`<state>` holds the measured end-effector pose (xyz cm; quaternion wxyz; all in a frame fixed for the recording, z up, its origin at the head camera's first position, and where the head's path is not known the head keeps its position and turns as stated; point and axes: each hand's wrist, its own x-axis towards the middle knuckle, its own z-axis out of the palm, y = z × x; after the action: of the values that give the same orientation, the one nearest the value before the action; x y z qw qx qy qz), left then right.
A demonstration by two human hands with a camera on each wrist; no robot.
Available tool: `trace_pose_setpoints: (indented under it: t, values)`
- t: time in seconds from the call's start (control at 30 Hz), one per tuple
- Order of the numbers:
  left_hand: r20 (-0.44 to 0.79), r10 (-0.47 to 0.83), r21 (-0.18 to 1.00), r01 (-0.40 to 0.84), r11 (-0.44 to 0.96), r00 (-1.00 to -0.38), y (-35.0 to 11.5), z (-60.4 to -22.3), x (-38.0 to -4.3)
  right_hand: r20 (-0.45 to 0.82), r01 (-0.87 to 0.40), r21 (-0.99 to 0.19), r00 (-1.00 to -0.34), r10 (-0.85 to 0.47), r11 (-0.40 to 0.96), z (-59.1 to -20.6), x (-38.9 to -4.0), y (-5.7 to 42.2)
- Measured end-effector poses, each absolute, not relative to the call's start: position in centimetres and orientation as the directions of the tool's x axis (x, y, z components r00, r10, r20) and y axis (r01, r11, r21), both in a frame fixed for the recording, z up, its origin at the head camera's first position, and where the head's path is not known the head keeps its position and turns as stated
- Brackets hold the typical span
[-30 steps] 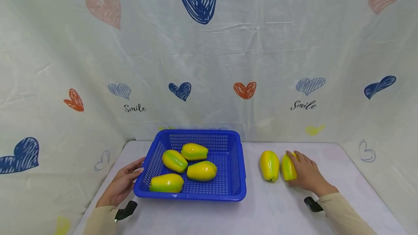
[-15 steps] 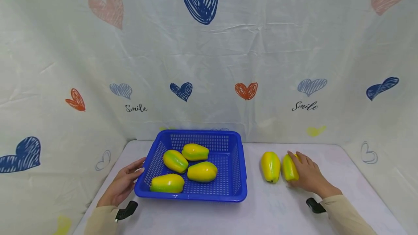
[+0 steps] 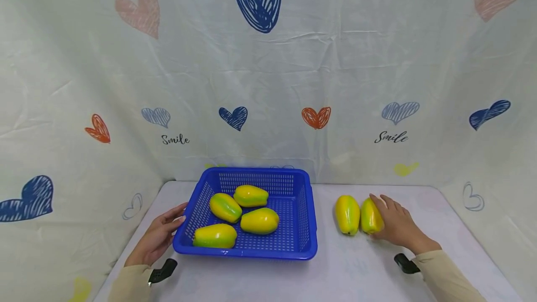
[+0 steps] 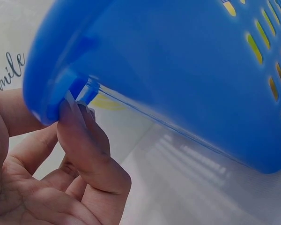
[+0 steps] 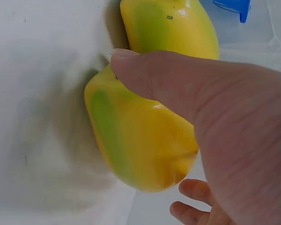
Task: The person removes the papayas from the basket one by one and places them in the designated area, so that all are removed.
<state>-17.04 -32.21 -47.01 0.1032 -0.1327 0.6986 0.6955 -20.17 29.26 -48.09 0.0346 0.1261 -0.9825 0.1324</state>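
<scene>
In the head view, my left hand point(image 3: 154, 239) pinches the left rim of a blue plastic basket point(image 3: 313, 227); the left wrist view shows the fingers bent at the rim point(image 4: 42, 93). Several glossy yellow-green papayas lie in the basket, one papaya point(image 3: 215, 236) at its front left. My right hand point(image 3: 396, 225) grips another papaya point(image 3: 371, 216) on the table, thumb across its near end and fingers reaching its far end. The right wrist view shows that papaya point(image 5: 140, 136) under the thumb, some fingers hidden behind it. One more papaya point(image 3: 347, 215) lies just to its left.
A white-covered table point(image 3: 335, 274) carries everything. Behind it and at both sides hangs a pale curtain point(image 3: 268, 73) printed with hearts. Dark wrist-worn devices show below the left point(image 3: 162, 271) and right point(image 3: 406, 263) hands.
The papaya at my right hand has rolled slightly left, closer to its neighbour, and more of it shows. My left hand and the basket stay in place.
</scene>
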Motion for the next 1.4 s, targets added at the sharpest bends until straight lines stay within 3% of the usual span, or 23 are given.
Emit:
trace_pose_setpoints:
  t: [0.27,0.97,1.4]
  values:
    - [-0.328,-0.046,0.945,-0.328,0.002,-0.944,-32.1,-46.9,-17.0,0.098,-0.252,-0.258,-0.967,-0.234,0.933,-46.8,-20.0,28.7]
    - [-0.331,-0.04,0.943,-0.331,0.007,-0.943,-32.2,-47.0,-17.2,0.235,-0.42,-0.217,-0.899,-0.37,0.881,-42.6,-19.3,25.0]
    - [-0.339,-0.041,0.941,-0.339,0.001,-0.94,-32.3,-47.2,-17.3,0.217,-0.447,-0.221,-0.889,-0.403,0.867,-41.8,-19.1,21.7]
